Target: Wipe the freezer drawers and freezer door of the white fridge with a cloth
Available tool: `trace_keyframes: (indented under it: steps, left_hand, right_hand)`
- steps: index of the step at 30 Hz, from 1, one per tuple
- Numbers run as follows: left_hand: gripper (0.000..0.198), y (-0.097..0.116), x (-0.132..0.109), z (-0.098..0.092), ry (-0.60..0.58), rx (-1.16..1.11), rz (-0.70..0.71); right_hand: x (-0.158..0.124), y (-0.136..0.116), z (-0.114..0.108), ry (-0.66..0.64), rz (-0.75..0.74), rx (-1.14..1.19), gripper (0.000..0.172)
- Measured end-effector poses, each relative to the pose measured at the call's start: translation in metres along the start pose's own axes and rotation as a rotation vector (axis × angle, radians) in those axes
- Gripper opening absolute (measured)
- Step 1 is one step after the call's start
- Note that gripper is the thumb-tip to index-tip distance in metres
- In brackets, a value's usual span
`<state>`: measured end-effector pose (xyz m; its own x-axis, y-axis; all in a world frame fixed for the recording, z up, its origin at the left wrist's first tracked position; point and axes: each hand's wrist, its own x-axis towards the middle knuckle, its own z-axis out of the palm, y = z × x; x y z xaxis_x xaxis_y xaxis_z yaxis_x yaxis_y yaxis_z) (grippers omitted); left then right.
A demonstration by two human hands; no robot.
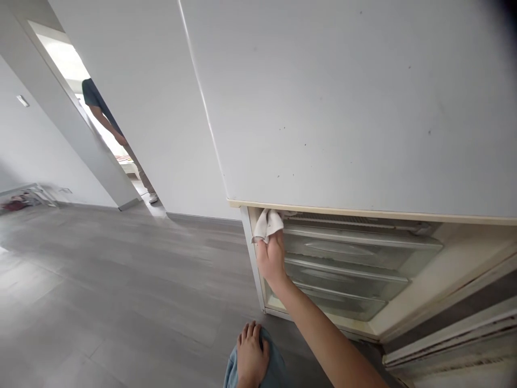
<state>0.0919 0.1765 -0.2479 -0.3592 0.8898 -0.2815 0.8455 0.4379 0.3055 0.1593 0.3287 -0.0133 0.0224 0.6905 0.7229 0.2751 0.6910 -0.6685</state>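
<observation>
Right grip clutches a crumpled white cloth against the freezer's smooth cream frame — left hand rests flat, fingers spread.

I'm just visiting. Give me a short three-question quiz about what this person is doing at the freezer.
1. True or false: the right hand presses a white cloth against the top left corner of the open freezer compartment.
2. Where does the left hand rest? A) on the freezer door B) on the person's knee C) on the floor
3. Fill in: behind the cloth, the compartment holds three clear ______.

Key:
1. True.
2. B: it lies flat on the knee, clad in blue cloth.
3. Drawers, stacked one above another.
</observation>
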Motion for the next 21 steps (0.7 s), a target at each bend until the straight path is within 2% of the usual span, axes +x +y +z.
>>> trace_keyframes:
  steps: [4, 8, 11, 16, 21]
  left_hand:
    - [0.057, -0.002, -0.001, -0.003, -0.015, -0.013, -0.005]
    - [0.056, -0.002, 0.000, -0.004, -0.012, -0.010, -0.005]
    - [0.056, -0.001, 0.001, -0.003, -0.012, -0.009, 0.004]
    - [0.055, -0.002, 0.002, -0.002, -0.012, -0.025, 0.007]
    - [0.055, -0.005, 0.001, -0.002, -0.002, -0.024, 0.011]
  right_hand:
    - [0.004, 0.024, 0.032, -0.012, -0.144, -0.138, 0.064]
    - [-0.010, 0.043, 0.042, -0.004, -0.252, -0.189, 0.072]
    - [-0.027, 0.050, 0.041, -0.035, -0.256, -0.215, 0.071]
    - [-0.059, 0.062, 0.040, -0.164, -0.238, -0.232, 0.069]
    - [-0.102, 0.089, 0.048, -0.247, -0.163, -0.230, 0.065]
